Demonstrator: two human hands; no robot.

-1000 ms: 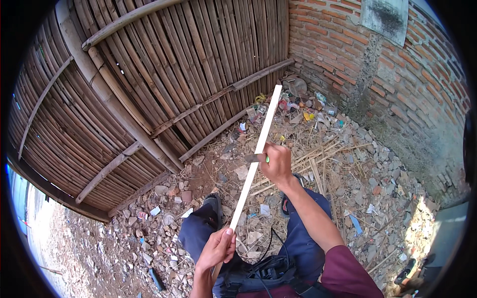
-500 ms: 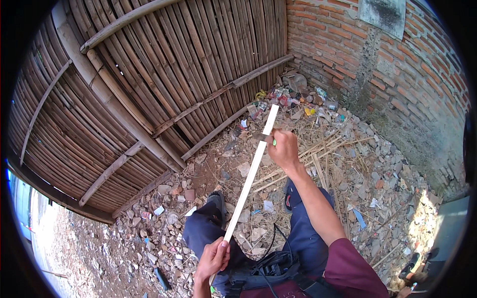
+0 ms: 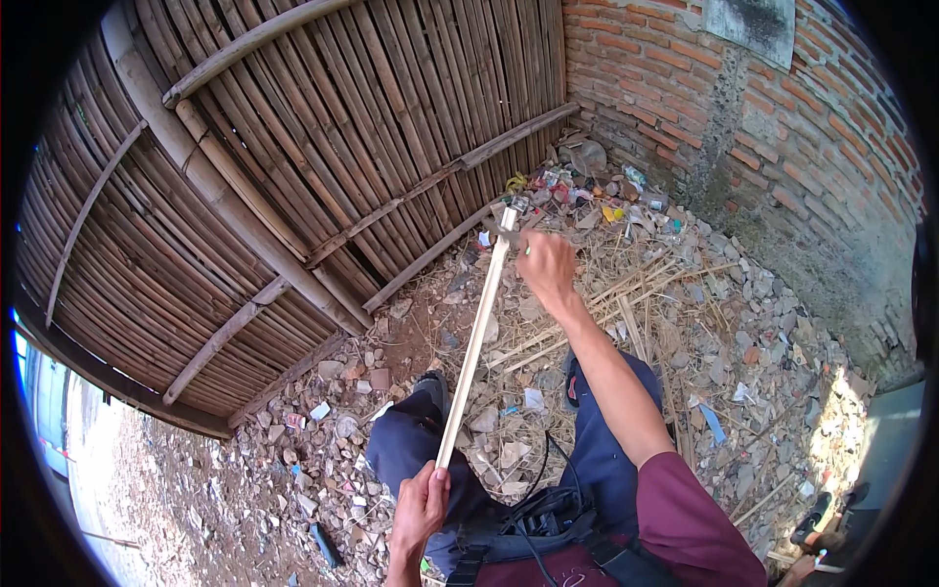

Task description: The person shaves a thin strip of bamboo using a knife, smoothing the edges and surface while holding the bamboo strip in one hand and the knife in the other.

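Note:
A long pale strip of wood or bamboo (image 3: 474, 357) slants up and away from my lap. My left hand (image 3: 422, 501) is closed round its near end, above my left thigh. Close to the far end, my right hand (image 3: 548, 266) is closed on a knife, its handle mostly hidden by the fingers with a bit of green showing. The dark knife blade (image 3: 502, 232) lies across the strip just short of its tip.
A bamboo-slat wall (image 3: 391, 117) rises at the left and far side, meeting a brick wall (image 3: 650, 93) at the right. Stony ground holds dry bamboo splinters (image 3: 626, 293) and a litter heap (image 3: 567, 186) in the corner. Another person's hand (image 3: 802, 567) shows at lower right.
My right hand and the knife have moved up along the strip toward its far end. The strip's far end has swung slightly left.

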